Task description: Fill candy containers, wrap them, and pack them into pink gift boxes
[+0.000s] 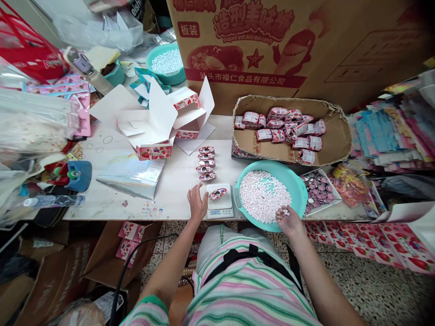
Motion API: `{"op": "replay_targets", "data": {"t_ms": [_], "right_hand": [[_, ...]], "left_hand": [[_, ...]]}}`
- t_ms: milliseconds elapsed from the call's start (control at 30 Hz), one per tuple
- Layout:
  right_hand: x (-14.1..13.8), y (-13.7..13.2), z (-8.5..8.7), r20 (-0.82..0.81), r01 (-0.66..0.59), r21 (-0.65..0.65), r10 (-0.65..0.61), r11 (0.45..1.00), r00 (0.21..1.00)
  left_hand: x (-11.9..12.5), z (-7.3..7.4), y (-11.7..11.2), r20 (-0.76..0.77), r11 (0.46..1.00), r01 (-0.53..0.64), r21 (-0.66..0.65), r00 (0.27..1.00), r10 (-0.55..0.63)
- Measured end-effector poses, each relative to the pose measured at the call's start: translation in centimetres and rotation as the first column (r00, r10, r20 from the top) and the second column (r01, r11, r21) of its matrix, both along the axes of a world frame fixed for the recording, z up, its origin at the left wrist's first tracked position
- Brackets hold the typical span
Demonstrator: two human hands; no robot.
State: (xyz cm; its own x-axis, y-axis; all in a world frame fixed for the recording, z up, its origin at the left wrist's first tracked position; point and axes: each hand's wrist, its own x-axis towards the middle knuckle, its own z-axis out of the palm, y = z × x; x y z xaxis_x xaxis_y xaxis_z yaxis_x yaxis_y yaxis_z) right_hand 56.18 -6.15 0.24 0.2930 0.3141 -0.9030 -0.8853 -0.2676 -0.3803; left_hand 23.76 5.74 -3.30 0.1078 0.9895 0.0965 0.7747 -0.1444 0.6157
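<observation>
My left hand (pixel 197 202) is beside the small white kitchen scale (pixel 220 213), fingers apart and holding nothing. A small open tin (pixel 217 194) with a strawberry print rests on the scale's pan. Behind it stands a row of several similar tins (pixel 206 163). My right hand (pixel 288 221) is turned up at the near rim of a turquoise basin (pixel 297 181), its fingers curled round a few small white candies (pixel 285 211). Many more of these candies (pixel 260 194) lie in the basin.
A cut-down cardboard box (pixel 249 145) holds several wrapped packs. Right of the basin, a white tray (pixel 319 192) is filled with pink round lids. Unfolded printed cartons (pixel 154 151) and a silvery sheet (pixel 134 174) lie at left. A large carton (pixel 251 81) stands behind.
</observation>
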Motion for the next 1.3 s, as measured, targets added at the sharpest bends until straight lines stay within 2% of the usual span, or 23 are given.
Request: {"op": "replay_targets", "data": {"t_ms": [100,400,633,733,867,1000,1100,1167,1233,1300], "right_hand": [[0.1,-0.2,-0.3,0.006,0.0,0.005,0.0,1.0,1.0],[-0.3,-0.1,-0.6,0.0,0.034,-0.004,-0.034,0.999,0.999],[0.0,-0.1,-0.5,0.011,0.034,0.005,-0.034,0.999,0.999],[0.0,0.1,-0.5,0.009,0.055,-0.015,-0.055,0.998,0.998],[-0.1,0.2,-0.5,-0.007,0.056,-0.037,-0.057,0.998,0.998],[-0.1,0.5,-0.8,-0.016,0.041,-0.053,-0.042,0.998,0.999],[-0.1,0.7,-0.9,-0.02,0.039,-0.072,-0.04,0.997,0.999],[-0.2,0.9,-0.9,-0.027,0.041,-0.076,-0.043,0.996,0.999],[-0.2,1.0,-1.2,-0.034,0.045,-0.079,-0.047,0.996,0.998],[-0.3,1.1,-1.6,-0.031,0.051,-0.084,-0.053,0.995,0.998]], "left_hand": [[-0.3,0.0,0.0,-0.011,1.0,-0.014,-0.004,1.0,0.014],[0.3,0.2,0.1,-0.034,0.997,0.073,-0.009,0.997,-0.074],[0.4,0.2,0.6,-0.031,0.998,0.066,-0.005,0.997,-0.066],[0.3,0.2,0.4,-0.053,0.986,0.169,-0.007,0.984,-0.169],[1.4,-0.2,-0.3,-0.077,0.94,0.338,-0.039,0.937,-0.34],[2.9,-0.5,-0.3,-0.103,0.92,0.367,-0.141,0.918,-0.382],[2.3,0.1,-0.1,-0.083,0.92,0.35,-0.173,0.926,-0.368],[0.6,0.7,0.0,-0.054,0.94,0.313,-0.138,0.945,-0.322],[-1.9,1.2,0.5,-0.035,0.974,0.218,-0.06,0.975,-0.22],[-4.7,1.5,2.1,-0.032,0.996,0.079,0.036,0.996,-0.078]]}}
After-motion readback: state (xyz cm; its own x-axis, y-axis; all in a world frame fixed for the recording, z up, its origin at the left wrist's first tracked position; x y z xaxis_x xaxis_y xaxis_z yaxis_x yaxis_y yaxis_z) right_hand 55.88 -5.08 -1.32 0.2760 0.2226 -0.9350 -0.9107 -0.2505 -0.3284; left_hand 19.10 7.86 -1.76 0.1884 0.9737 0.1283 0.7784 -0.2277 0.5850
